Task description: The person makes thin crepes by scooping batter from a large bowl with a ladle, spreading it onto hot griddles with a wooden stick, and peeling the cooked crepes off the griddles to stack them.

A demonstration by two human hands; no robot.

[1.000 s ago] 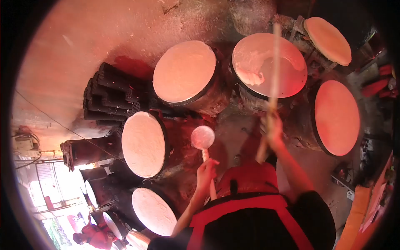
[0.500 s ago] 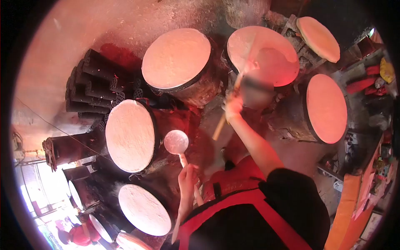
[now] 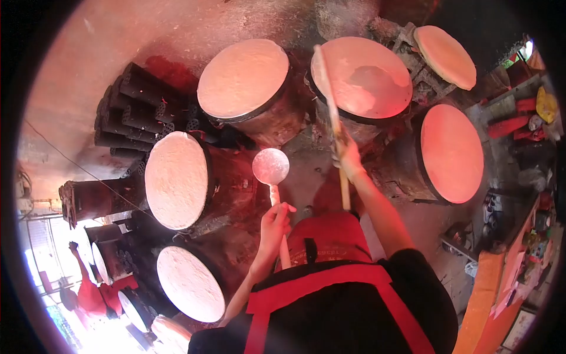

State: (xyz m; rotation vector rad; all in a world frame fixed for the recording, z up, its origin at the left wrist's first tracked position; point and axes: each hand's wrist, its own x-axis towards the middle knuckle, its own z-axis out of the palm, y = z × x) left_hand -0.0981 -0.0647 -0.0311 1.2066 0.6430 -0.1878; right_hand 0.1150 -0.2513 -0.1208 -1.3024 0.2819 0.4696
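My right hand [image 3: 348, 156] is closed around a long wooden stick [image 3: 331, 103]. The stick's far end lies over the left side of a round griddle, and its near end points down toward my apron. A pale layer of batter [image 3: 333, 59] coats that griddle, with a darker, uneven patch in the middle. In my left hand [image 3: 276, 221] is a ladle [image 3: 271, 166], gripped by its handle. Its round, whitish bowl is raised above the floor between the stoves, apart from any griddle. Whether the bowl holds anything, I cannot tell.
Several drum-shaped stoves surround me, topped by pale rounds [image 3: 243, 79], [image 3: 178, 180], [image 3: 451, 154], [image 3: 191, 284]. A thick pale round [image 3: 445, 57] rests on a rack at the upper right. Black coal briquettes [image 3: 132, 112] are stacked at left. A person in red [image 3: 94, 295] is at lower left.
The stick has swung from across the griddle's middle to its left side. The darker patch in the batter looks smaller. My left hand and the ladle have moved right and up. The view shifted slightly.
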